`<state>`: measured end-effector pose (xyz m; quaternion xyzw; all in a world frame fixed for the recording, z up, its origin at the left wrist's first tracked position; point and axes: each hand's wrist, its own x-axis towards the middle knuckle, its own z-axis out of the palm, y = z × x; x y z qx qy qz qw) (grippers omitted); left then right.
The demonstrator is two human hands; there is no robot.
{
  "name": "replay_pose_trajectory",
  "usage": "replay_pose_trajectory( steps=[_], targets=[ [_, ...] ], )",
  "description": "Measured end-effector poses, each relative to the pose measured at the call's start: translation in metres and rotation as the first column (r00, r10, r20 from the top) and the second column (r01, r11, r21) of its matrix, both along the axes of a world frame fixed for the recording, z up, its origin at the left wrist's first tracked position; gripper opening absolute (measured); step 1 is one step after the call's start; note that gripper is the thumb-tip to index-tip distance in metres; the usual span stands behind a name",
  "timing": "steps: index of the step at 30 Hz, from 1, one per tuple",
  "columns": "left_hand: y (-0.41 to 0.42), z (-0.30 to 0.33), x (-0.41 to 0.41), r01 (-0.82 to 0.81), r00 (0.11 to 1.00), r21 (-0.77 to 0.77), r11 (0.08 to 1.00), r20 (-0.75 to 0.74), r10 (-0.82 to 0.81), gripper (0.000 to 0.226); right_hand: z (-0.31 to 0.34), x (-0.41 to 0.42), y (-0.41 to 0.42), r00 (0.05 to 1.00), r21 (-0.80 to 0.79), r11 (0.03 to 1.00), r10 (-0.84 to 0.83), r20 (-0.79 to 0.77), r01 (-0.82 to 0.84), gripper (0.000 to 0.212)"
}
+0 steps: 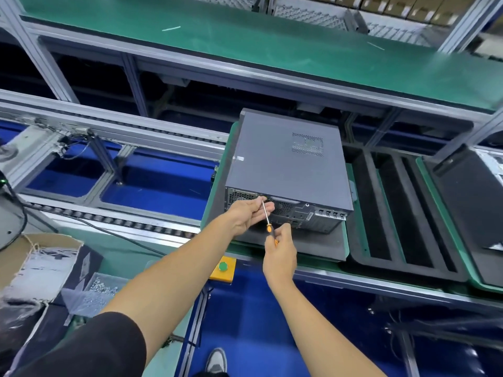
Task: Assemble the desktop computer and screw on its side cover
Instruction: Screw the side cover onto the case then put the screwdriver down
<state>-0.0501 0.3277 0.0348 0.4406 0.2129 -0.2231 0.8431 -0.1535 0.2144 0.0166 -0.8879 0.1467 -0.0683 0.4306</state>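
A grey desktop computer case (285, 164) lies on its side on a dark foam pad (307, 246), its side cover facing up and its rear panel toward me. My right hand (280, 251) grips the orange handle of a screwdriver (268, 223). The thin shaft slants up to the top left of the rear panel. My left hand (246, 214) is at that same spot, fingers pinched around the shaft near its tip; whether a screw sits there is hidden by the fingers.
A black foam tray with long slots (402, 213) lies right of the case, another dark unit (473, 202) beyond it. A yellow box with a green button (223, 268) sits below the conveyor edge. A bag of screws (100, 288) and a cardboard box (40, 257) are at the lower left.
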Motion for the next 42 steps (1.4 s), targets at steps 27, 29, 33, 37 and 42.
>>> replay_pose_trajectory(
  steps=[27, 29, 33, 37, 42],
  targets=[
    [0.005, -0.002, 0.008, 0.052, 0.998, 0.066, 0.996, 0.025, -0.054, 0.025, 0.003, 0.006, 0.030, 0.975, 0.304, 0.927, -0.202, -0.090, 0.220, 0.021],
    [0.004, -0.005, 0.004, 0.018, 0.998, 0.067, 0.998, 0.054, -0.021, 0.027, 0.003, 0.007, 0.031, 0.959, 0.369, 0.886, -0.241, -0.148, 0.280, 0.015],
    [0.006, -0.010, 0.000, -0.009, 0.993, 0.204, 0.979, 0.115, -0.015, 0.029, 0.007, 0.008, 0.033, 0.959, 0.426, 0.865, -0.184, -0.217, 0.263, 0.015],
    [0.009, -0.009, -0.003, 0.077, 0.986, 0.330, 0.941, 0.114, -0.121, 0.036, 0.009, 0.009, 0.036, 0.960, 0.472, 0.848, -0.135, -0.246, 0.240, 0.019],
    [0.011, -0.004, -0.006, 0.210, 0.940, 0.412, 0.887, 0.163, -0.298, 0.033, 0.012, 0.009, 0.033, 0.967, 0.462, 0.866, -0.086, -0.238, 0.191, 0.018]
  ],
)
